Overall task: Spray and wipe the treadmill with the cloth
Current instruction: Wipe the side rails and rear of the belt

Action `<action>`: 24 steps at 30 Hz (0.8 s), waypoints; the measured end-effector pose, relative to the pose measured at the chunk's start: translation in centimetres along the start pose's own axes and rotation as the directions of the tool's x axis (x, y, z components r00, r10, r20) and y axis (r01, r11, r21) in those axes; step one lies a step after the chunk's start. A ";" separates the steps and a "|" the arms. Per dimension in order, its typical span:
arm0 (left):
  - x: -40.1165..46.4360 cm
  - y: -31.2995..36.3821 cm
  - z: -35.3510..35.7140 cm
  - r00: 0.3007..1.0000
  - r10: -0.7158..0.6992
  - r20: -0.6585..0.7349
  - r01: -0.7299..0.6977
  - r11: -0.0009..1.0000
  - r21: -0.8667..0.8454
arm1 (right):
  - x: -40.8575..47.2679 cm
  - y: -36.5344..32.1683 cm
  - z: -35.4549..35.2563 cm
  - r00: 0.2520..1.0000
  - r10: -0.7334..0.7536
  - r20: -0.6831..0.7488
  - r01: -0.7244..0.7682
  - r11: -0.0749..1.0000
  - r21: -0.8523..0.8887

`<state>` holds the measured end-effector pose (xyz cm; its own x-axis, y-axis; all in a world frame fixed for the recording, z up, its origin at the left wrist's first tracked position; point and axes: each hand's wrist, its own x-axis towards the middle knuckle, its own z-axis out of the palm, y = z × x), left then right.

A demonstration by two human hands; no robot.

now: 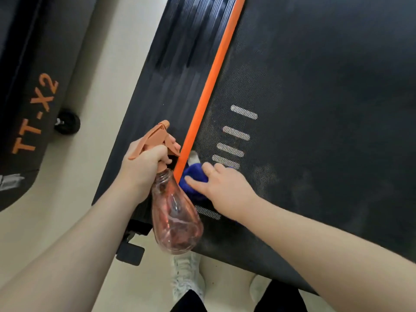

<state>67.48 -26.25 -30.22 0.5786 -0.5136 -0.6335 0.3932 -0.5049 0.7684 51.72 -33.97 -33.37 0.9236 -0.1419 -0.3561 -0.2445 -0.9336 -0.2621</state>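
The treadmill's dark belt (315, 109) fills the right half, with an orange stripe (213, 82) dividing it from the ribbed side rail (180, 52). My left hand (144, 167) grips the neck and orange trigger head of a clear pinkish spray bottle (175, 219), held above the rail's near end. My right hand (222, 188) presses a bunched blue cloth (193, 176) onto the belt right beside the orange stripe, fingers spread over it. Most of the cloth is hidden under the hand.
White dash marks (236, 134) run along the belt edge. A second black machine marked TT-X2 (33, 113) with a small wheel (67, 121) stands at left, across a strip of pale floor (85, 154). My white shoes (186, 278) stand at the treadmill's near end.
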 end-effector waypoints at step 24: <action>-0.9 4.1 -3.2 0.994 0.019 -0.106 -0.017 1.000 0.021 | 11.4 3.7 -8.8 0.894 0.398 -0.204 -0.380 0.917 0.124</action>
<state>70.84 -25.61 -26.22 0.6583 -0.4472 -0.6055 0.3682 -0.5104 0.7772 63.99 -41.90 -30.50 0.7889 -0.5657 -0.2399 -0.6115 -0.7611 -0.2161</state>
